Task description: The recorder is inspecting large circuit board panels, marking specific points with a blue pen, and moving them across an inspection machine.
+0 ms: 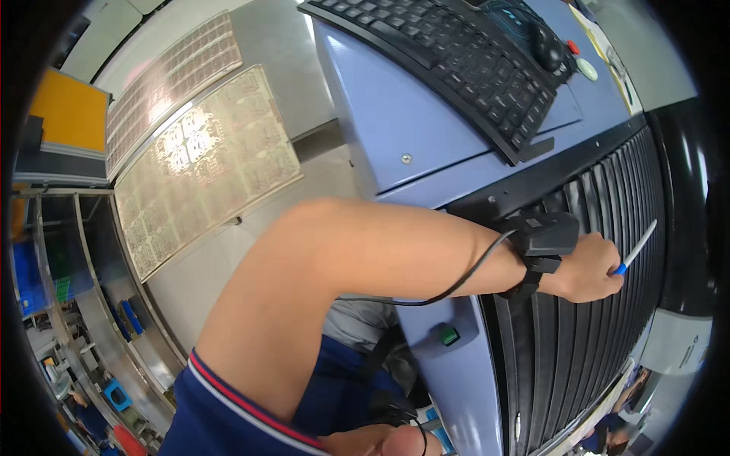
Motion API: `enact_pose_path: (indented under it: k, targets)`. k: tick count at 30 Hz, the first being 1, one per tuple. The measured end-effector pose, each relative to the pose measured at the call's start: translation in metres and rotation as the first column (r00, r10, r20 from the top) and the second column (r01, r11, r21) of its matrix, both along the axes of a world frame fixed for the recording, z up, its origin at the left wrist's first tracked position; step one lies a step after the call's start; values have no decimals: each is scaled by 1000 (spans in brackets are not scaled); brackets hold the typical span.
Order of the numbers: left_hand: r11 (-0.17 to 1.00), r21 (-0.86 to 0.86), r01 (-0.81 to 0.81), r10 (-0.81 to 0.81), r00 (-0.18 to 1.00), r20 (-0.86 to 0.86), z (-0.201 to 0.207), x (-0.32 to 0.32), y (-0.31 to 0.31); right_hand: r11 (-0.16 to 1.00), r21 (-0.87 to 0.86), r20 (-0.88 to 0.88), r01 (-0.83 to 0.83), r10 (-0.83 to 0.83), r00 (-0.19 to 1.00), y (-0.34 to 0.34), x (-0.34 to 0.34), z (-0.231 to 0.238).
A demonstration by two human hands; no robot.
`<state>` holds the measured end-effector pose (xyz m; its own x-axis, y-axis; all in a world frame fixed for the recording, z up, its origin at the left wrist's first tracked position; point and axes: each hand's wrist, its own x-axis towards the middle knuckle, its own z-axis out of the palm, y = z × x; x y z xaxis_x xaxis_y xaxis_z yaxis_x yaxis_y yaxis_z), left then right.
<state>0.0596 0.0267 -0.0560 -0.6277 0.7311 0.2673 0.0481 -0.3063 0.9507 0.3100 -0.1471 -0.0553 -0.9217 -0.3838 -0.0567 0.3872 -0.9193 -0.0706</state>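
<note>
My left arm comes in from the lower left, bends at the elbow and stretches rightward over a black ribbed bellows cover [559,342]. At its end my left hand [582,270] is closed round a slim white pen [640,245] with a blue part beside the thumb. The pen's white end points up and to the right, above the ribs. A black device [544,234] is strapped to this wrist, with a cable trailing back under the forearm. Only part of my right hand [403,441] shows at the bottom edge, near my body; its fingers are mostly hidden.
A black keyboard [456,64] and a mouse [546,45] rest on the blue machine housing [380,106]. Red [572,47] and pale green [586,70] buttons sit beyond. A green switch [449,334] is below my forearm. Patterned panels [220,163] lie at left, beside metal racks [95,266].
</note>
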Motion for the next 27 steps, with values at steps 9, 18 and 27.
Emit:
enact_pose_path:
  k: [9, 18, 27]
  targets:
    - [996, 36, -82, 84, 994, -65, 0, 8, 15, 995, -95, 65, -12, 18, 998, -6, 8, 11]
    - [998, 55, -28, 27, 1000, 16, -6, 12, 20, 969, -244, 190, -30, 78, 979, -15, 22, 20]
    - [996, 47, -80, 78, 996, 53, -16, 13, 33, 923, -273, -201, -271, 220, 955, 19, 1, 2]
